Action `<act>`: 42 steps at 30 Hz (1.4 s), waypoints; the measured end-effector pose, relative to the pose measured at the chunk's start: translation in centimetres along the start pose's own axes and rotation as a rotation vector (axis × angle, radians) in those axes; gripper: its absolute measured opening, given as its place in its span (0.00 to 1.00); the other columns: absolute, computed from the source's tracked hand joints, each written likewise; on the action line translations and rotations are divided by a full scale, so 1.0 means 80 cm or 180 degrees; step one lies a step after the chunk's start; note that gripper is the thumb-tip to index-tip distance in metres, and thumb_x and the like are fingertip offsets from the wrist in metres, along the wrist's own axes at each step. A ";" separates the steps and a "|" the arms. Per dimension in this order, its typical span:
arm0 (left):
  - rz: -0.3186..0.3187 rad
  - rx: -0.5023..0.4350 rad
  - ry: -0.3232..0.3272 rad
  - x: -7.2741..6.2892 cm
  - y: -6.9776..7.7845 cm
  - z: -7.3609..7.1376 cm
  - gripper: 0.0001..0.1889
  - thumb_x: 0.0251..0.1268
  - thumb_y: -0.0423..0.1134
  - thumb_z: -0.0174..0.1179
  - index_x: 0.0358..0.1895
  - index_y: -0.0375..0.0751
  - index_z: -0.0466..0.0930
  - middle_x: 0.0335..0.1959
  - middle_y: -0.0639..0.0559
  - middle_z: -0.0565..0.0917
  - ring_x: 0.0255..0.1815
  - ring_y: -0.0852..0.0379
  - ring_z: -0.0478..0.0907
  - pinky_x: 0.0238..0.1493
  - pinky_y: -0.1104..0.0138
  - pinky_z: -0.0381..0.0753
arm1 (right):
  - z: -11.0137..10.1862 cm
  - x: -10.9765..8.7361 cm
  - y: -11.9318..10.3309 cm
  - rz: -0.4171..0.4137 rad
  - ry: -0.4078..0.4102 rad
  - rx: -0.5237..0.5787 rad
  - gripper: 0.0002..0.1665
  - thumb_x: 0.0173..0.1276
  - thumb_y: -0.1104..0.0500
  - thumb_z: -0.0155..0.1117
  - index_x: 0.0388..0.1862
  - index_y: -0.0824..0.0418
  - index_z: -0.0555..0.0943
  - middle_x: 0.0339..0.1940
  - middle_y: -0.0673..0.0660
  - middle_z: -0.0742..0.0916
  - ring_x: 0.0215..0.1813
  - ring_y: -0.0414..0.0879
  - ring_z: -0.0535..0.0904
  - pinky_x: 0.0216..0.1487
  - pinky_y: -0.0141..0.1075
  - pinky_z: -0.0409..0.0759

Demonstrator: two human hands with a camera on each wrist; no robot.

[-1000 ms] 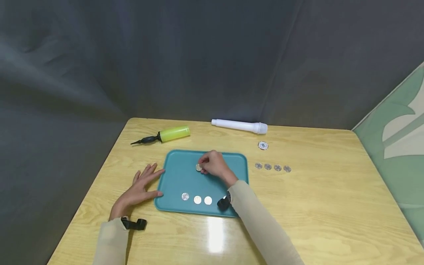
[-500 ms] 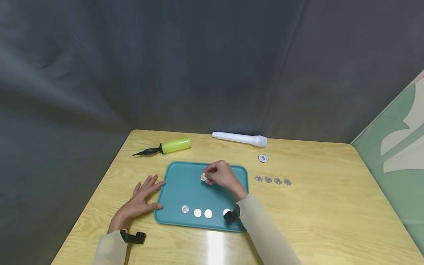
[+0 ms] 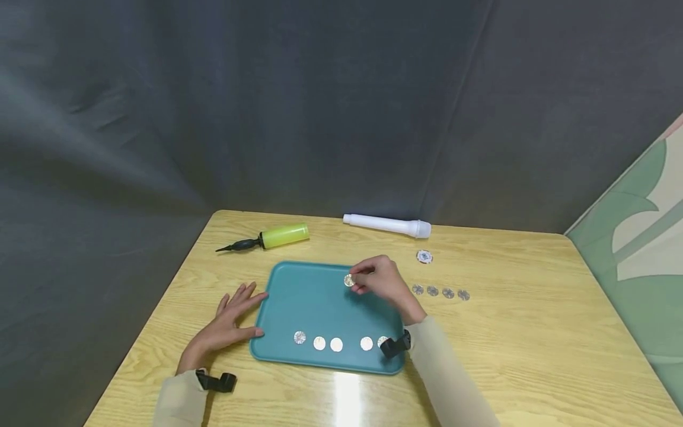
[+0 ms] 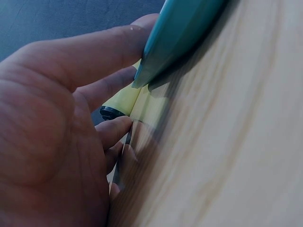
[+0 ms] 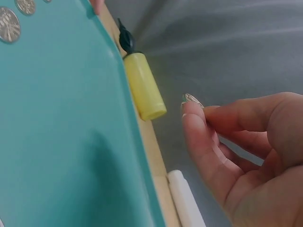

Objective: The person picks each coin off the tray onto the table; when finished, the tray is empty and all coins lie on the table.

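Observation:
My right hand (image 3: pixel 380 279) pinches a silver coin (image 3: pixel 349 280) between thumb and fingertips, raised over the back right part of the teal tray (image 3: pixel 299 296). In the right wrist view that coin (image 5: pixel 193 100) shows nearly edge-on at the fingertips. Along the tray's near side lie several coins in a row, among them a patterned one (image 3: pixel 300 337) at the left and another (image 3: pixel 366 343) farther right. The rightmost coin is partly covered by the black wrist camera. My left hand (image 3: pixel 226 320) has its fingers spread, with thumb and index finger at the tray's left rim.
Right of the tray, several silver discs (image 3: pixel 433 291) line up on the wooden table (image 3: pixel 533 332). Behind them lies a white poker chip (image 3: pixel 424 257). A white toy microphone (image 3: pixel 386 225) and a yellow-green hand pump (image 3: pixel 285 235) lie toward the back, before a dark curtain (image 3: pixel 320 107).
My right hand has moved to the right over the tray, carrying the coin. Its forearm uncovers more of the coin row. The head view has tilted upward; my left hand keeps its place.

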State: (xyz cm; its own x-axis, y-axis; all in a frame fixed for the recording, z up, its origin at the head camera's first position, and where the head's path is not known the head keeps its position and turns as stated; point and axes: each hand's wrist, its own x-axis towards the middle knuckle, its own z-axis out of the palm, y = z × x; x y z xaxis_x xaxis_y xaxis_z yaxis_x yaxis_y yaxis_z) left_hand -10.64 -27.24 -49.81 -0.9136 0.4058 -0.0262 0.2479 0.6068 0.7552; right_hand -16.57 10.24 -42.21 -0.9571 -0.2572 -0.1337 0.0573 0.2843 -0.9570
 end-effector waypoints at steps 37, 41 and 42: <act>0.0049 -0.0028 0.0010 -0.001 -0.006 0.001 0.41 0.58 0.48 0.71 0.76 0.49 0.66 0.82 0.34 0.49 0.83 0.28 0.33 0.74 0.32 0.24 | -0.143 -0.055 0.029 0.0059 0.0418 0.0105 0.19 0.71 0.70 0.59 0.55 0.84 0.77 0.32 0.49 0.88 0.31 0.35 0.87 0.37 0.31 0.88; -0.0001 0.0010 -0.0004 0.000 -0.003 0.001 0.41 0.58 0.49 0.71 0.76 0.49 0.66 0.83 0.35 0.49 0.83 0.29 0.34 0.75 0.33 0.24 | -0.160 -0.065 0.033 0.0048 0.0448 0.0142 0.21 0.72 0.69 0.59 0.57 0.86 0.74 0.31 0.46 0.89 0.31 0.34 0.87 0.38 0.31 0.88; -0.0007 0.0021 -0.0006 0.001 -0.003 0.001 0.41 0.58 0.48 0.71 0.76 0.49 0.66 0.82 0.35 0.49 0.83 0.29 0.34 0.75 0.33 0.24 | -0.165 -0.067 0.035 0.0065 0.0465 0.0147 0.22 0.72 0.68 0.59 0.58 0.86 0.74 0.31 0.45 0.89 0.31 0.34 0.87 0.38 0.30 0.88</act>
State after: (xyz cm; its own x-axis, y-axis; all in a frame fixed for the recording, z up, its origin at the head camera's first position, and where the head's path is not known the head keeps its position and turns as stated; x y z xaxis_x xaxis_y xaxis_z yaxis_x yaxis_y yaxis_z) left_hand -10.71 -27.29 -50.04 -0.9135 0.4058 -0.0291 0.2480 0.6121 0.7509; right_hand -15.04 24.58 -40.75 -0.9865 -0.1137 -0.1176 0.0869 0.2445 -0.9658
